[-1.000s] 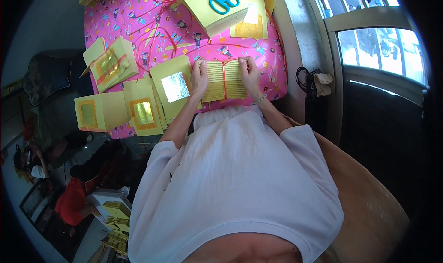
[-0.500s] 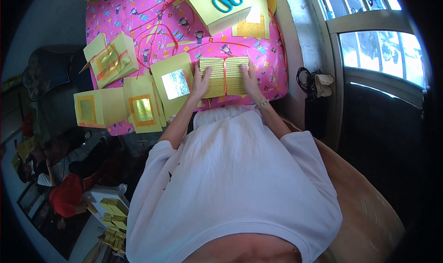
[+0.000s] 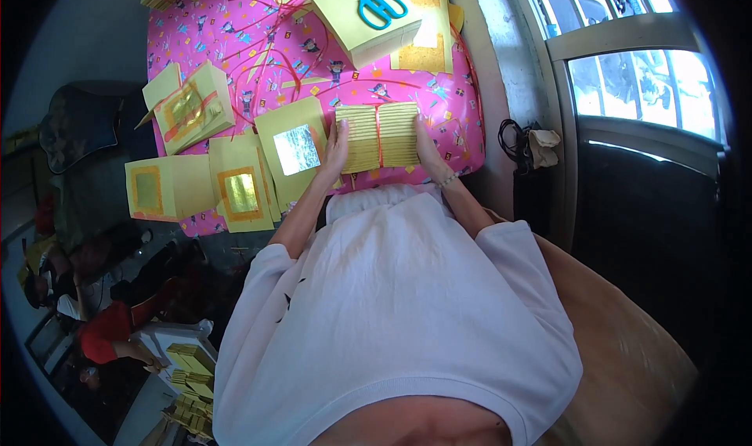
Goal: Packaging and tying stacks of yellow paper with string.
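Note:
A bundle of folded yellow paper [image 3: 361, 139], bound around the middle with a red string [image 3: 379, 133], lies at the near edge of the pink table. My left hand [image 3: 336, 151] presses against its left side and my right hand [image 3: 428, 147] against its right, so the bundle is held between them. Both sets of fingers run along the ends of the folds, partly hidden. Just left of my left hand is a yellow sheet with a silver foil square [image 3: 297, 148].
Blue-handled scissors [image 3: 381, 9] rest on a thick yellow paper stack [image 3: 372, 45] at the back. Gold-foil sheets [image 3: 241, 193] and a tied paper stack [image 3: 188, 105] are at left. Red strings trail over the pink tablecloth [image 3: 439, 93]. Another person in red [image 3: 106, 332] is at lower left.
My thumbs have moved off the top of the bundle toward its sides. The bundle stays in nearly the same place. The whole view has shifted slightly.

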